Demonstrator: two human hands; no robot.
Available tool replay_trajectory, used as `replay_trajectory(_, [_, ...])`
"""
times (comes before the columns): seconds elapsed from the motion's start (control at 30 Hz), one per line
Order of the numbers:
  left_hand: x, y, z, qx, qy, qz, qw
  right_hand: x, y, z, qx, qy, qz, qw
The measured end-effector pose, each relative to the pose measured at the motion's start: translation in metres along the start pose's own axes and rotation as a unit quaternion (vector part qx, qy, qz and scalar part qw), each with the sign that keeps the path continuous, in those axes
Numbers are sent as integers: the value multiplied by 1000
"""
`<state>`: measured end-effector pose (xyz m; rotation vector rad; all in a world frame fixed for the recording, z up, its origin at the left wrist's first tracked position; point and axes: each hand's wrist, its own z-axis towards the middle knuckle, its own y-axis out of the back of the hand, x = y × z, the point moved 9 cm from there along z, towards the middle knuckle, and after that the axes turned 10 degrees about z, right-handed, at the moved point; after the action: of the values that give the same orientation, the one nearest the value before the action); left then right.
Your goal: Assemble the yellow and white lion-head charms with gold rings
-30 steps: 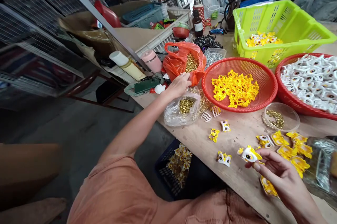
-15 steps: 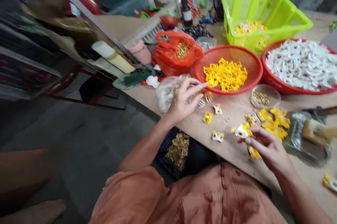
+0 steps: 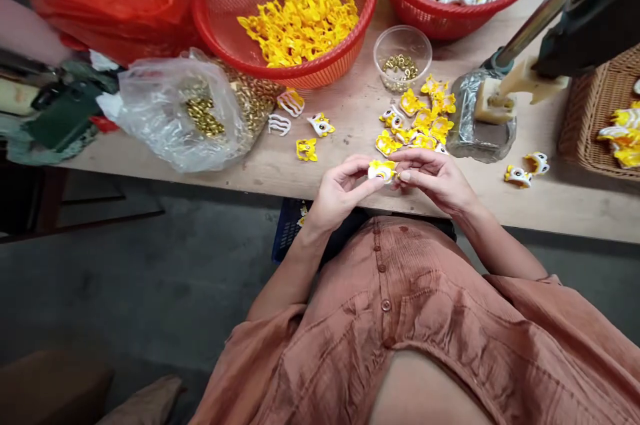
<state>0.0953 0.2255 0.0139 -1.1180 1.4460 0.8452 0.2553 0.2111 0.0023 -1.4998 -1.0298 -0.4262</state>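
Observation:
Close to the table's front edge, my left hand (image 3: 341,190) pinches a small yellow-and-white plastic piece (image 3: 382,170) shaped like an animal head. My right hand (image 3: 434,178) grips the right side of the same piece, thumb and fingertips together. Just beyond the right hand lies a cluster of yellow plastic pieces (image 3: 423,120), some joined with white ones that have painted eyes. Left of the hands are a white-and-yellow piece (image 3: 321,124), a yellow piece (image 3: 307,149) and a white striped piece (image 3: 279,124).
A red basket (image 3: 367,8) holds yellow parts; another red basket (image 3: 450,24) holds white ones. A clear tub (image 3: 403,42) and a plastic bag (image 3: 165,138) contain small brass parts. To the right stand a hand press (image 3: 500,95) and a wicker basket (image 3: 575,125).
My left hand has left the brass-parts bag and come right to meet my right hand at the piece. The view has turned and tilted down over the table's front edge.

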Motion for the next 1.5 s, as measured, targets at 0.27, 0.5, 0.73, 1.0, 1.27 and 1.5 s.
replay_trajectory(0.27, [26,-23,-7,-5,154,-163,974,-7,27,-14,-7,-12,136,991])
replay_trajectory(0.5, [26,-29,-9,-48,121,-143,981,-5,38,-20,-21,13,137,990])
replay_trajectory(0.73, [37,-48,-13,-25,139,-93,986,7,49,-25,-53,91,49,993])
replay_trajectory(1.0, [42,-61,-16,-1,137,-65,988,14,55,-32,-68,137,-5,988])
replay_trajectory(1.27, [48,-65,-17,6,142,-71,987,8,59,-34,-81,126,-27,988])
replay_trajectory(1.5, [48,-67,-20,-7,149,-81,985,17,56,-40,-62,175,-75,980])
